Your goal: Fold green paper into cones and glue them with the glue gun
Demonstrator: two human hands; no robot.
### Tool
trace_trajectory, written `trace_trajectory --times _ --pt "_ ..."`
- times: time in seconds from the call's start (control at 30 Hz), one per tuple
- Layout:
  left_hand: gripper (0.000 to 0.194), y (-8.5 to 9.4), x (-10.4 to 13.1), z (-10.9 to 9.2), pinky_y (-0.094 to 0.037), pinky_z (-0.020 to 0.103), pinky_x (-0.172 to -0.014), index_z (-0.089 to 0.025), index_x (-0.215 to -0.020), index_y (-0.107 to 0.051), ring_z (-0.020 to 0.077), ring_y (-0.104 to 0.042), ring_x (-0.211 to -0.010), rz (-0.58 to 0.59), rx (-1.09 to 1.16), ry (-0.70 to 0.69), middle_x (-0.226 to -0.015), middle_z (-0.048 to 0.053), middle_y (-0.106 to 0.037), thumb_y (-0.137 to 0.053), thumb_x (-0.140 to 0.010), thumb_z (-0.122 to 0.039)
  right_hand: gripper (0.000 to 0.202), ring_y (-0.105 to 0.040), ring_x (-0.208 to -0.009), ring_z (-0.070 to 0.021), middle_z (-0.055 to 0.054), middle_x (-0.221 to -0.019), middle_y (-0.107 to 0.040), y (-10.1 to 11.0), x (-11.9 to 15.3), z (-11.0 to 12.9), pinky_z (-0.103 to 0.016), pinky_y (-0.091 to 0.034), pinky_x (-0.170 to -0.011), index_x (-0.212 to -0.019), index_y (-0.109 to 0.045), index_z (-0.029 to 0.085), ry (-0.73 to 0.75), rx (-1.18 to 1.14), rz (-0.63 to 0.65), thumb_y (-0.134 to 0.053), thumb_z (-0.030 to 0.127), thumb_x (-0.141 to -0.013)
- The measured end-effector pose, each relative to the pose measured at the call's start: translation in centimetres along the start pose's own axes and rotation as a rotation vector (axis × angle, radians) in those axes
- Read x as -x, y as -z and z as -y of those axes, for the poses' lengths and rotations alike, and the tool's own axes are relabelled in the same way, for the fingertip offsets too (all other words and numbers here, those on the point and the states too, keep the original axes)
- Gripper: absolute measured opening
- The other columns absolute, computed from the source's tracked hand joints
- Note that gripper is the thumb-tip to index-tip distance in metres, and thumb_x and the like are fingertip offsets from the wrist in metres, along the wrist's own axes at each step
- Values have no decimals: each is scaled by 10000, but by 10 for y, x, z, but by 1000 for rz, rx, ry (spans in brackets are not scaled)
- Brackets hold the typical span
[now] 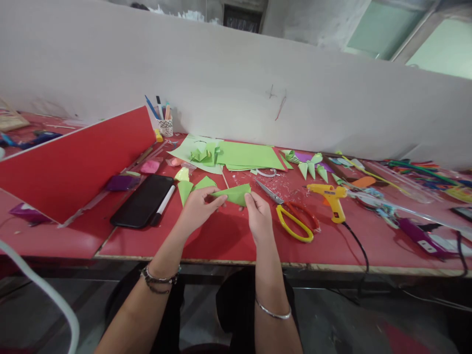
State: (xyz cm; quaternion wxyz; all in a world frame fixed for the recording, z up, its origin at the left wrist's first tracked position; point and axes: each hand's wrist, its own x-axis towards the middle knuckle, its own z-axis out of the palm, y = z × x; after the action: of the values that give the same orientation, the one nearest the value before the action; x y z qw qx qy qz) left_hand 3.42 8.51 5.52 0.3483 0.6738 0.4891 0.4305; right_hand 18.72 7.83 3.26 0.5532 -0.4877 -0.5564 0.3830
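Observation:
Between my two hands is a folded piece of green paper (236, 193), held up over the red table. My left hand (197, 209) pinches its left end between thumb and fingers. At its right end, my right hand (259, 214) grips the corner. Partly behind my left hand lie more green paper pieces (185, 191). Scissors (295, 219) with one yellow and one red handle rest to the right of my right hand. A white marker (163, 204) and a black phone (143, 201) lie left of my left hand.
A yellow glue gun (330, 196) with a black cord lies right of the scissors. Green sheets (249, 156) are stacked at the back, near several small green paper cones (311, 168). A red board (84, 164) stands at left, and a pen cup (165, 127) by the wall.

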Motion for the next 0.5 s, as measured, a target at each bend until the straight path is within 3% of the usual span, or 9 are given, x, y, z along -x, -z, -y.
trace_trajectory --times 0.1,0.2,0.3,0.5 --pt "220 -2 -1 1 -402 210 -510 -150 -669 -577 98 -509 -502 -92 40 -9 -597 -3 -622 -548 -762 -348 310 -456 -563 -109 31 -572 -505 -1 0 1 -227 -354 -560 -631 -501 185 -4 -53 -3 -407 399 -834" --pt "225 -4 0 0 -402 203 -497 -147 -679 -606 92 -500 -491 -56 37 -6 -607 3 -637 -551 -766 -347 199 -489 -595 -110 25 -653 -559 -4 0 1 -228 -382 -582 -753 -555 180 -7 -120 -4 -526 376 -766" --pt "235 -4 0 -1 -397 201 -480 -149 -677 -625 91 -492 -484 -36 36 6 -620 9 -652 -560 -761 -359 217 -519 -650 -119 9 -732 -598 -6 1 0 -240 -408 -620 -830 -578 169 -4 -168 -13 -613 333 -693" --pt "313 4 -2 7 -419 211 -532 -152 -680 -665 103 -521 -516 39 75 -21 -640 29 -671 -504 -805 -389 212 -472 -560 -101 25 -596 -545 -4 0 0 -226 -385 -542 -705 -580 157 -18 -130 -55 -585 369 -711"
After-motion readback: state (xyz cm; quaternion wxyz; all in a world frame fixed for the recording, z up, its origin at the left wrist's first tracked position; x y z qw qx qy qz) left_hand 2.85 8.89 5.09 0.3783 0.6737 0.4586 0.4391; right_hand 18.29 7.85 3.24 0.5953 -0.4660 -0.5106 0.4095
